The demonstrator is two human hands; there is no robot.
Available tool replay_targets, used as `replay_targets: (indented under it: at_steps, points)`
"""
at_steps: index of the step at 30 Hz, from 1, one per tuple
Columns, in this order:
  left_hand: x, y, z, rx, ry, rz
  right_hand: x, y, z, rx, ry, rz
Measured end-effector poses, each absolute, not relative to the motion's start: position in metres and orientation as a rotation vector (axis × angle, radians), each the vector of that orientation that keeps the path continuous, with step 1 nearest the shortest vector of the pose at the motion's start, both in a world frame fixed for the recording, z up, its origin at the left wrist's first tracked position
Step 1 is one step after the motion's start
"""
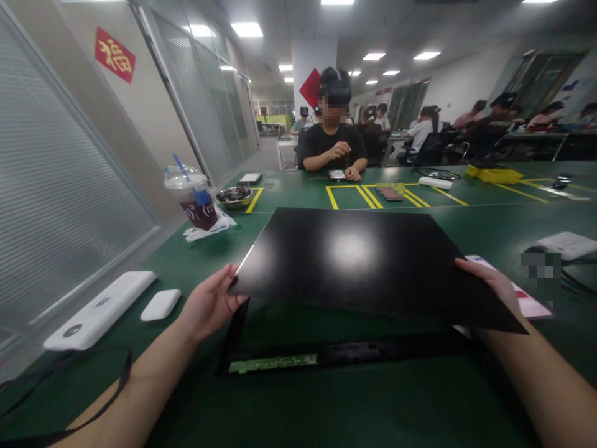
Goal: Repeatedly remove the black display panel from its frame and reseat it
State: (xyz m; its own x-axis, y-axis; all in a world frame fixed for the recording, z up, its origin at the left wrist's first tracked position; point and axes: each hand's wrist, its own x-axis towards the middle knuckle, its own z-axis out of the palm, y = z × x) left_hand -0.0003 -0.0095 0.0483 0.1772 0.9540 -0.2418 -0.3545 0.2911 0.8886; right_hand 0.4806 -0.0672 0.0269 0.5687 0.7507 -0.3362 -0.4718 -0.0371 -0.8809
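Observation:
A thin, glossy black panel [345,261] is held up in front of me, tilted, with a bright ceiling reflection on it. My left hand [209,305] pinches its left edge between thumb and fingers. At the right edge, my right hand [494,289] grips it, the thumb on top and the other fingers mostly hidden underneath. Below the panel a black frame [373,351] lies on the green table [280,410], partly covered from view. A green circuit board strip [275,363] sits along the frame's near side.
On the left are a white power bank [100,311], a white case [161,305], a drink cup [198,202] and a metal bowl [234,196]. A pink-white paper [532,303] and a white device with cables [566,246] lie right. A person [333,140] sits opposite.

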Motion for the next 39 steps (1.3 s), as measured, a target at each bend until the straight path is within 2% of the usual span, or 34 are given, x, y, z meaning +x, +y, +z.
replay_targets:
  at_steps: [3, 9, 18, 39]
  points:
    - [-0.006, -0.010, 0.057, 0.892, 0.959, 1.077, 0.468, -0.065, 0.030, -1.296, -0.218, 1.192]
    - [-0.007, -0.010, 0.057, 0.971, 0.995, 1.076, 0.453, -0.067, 0.036, -1.098, -0.330, 1.291]
    - [-0.003, -0.006, 0.032, 1.053, 0.984, 1.167, 0.447, -0.064, 0.031, -1.098, -0.681, 1.063]
    - [0.000, -0.004, 0.017, 1.186, 1.076, 1.041, 0.453, -0.060, 0.019, -1.515, -0.716, 1.028]
